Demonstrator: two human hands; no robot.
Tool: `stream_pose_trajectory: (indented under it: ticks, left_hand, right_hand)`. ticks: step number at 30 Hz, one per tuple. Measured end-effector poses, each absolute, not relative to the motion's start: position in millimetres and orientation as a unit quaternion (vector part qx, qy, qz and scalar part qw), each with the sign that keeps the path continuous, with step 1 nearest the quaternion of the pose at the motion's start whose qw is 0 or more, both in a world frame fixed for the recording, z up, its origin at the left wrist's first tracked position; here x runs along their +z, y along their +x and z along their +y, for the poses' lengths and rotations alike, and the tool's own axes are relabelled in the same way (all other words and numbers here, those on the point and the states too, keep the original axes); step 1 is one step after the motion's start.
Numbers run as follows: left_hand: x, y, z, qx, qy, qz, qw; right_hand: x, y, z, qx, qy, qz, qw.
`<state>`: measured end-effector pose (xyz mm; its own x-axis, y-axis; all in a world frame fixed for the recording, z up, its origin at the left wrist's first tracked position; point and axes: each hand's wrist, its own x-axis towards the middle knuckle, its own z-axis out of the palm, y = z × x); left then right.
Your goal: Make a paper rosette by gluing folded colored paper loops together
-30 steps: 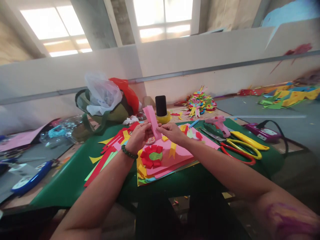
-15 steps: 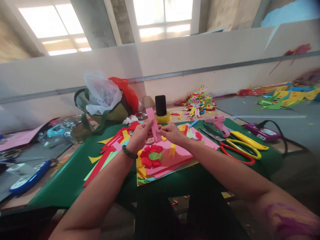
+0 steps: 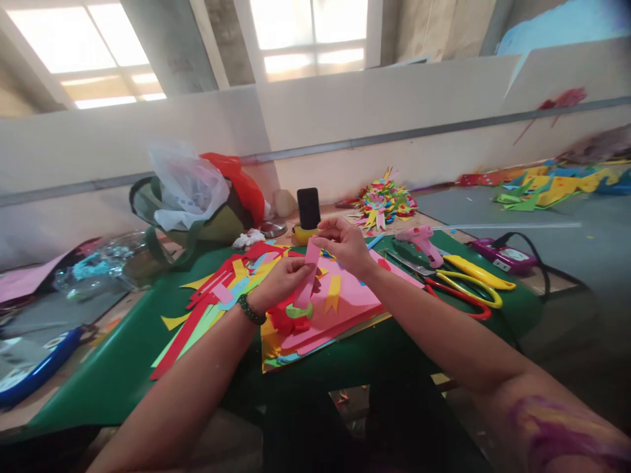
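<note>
A pink paper strip (image 3: 306,284) hangs slantwise between my two hands, above the pink sheets (image 3: 352,295). My left hand (image 3: 282,284), with a dark green bead bracelet at the wrist, pinches the strip along its middle. The fingers of my right hand (image 3: 346,247) are closed on its upper end. Right below the strip lies a red paper rosette (image 3: 286,320) with a green centre, partly covered by it. A yellow notched paper ribbon (image 3: 333,293) rests on the sheets beside it.
Red, green and yellow paper strips (image 3: 190,332) lie left on the green mat (image 3: 106,378). Scissors (image 3: 470,302), a yellow-handled cutter (image 3: 478,272) and a pink glue gun (image 3: 421,243) lie right. Behind stand a phone (image 3: 309,207), a bag (image 3: 211,220) and a paper-flower pile (image 3: 387,202).
My right hand has moved up to the strip's upper end. The strip has tipped the other way and its lower end now covers part of the rosette. The view has turned slightly right.
</note>
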<state>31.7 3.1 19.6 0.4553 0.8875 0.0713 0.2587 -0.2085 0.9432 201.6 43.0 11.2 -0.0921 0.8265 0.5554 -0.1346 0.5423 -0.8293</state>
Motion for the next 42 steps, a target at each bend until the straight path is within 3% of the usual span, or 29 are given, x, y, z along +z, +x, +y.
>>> stream_pose_trajectory:
  ticks: [28,42]
  left_hand:
    - [15.1,33.5,6.5,0.385,0.671,0.444,0.452]
    - [28.9,2.6,24.4,0.468,0.646,0.466,0.382]
  right_hand:
    - [10.7,228.8,74.9,0.326,-0.306,-0.505,0.738]
    - [16.7,237.3,74.3,0.389,-0.325,-0.482,0.714]
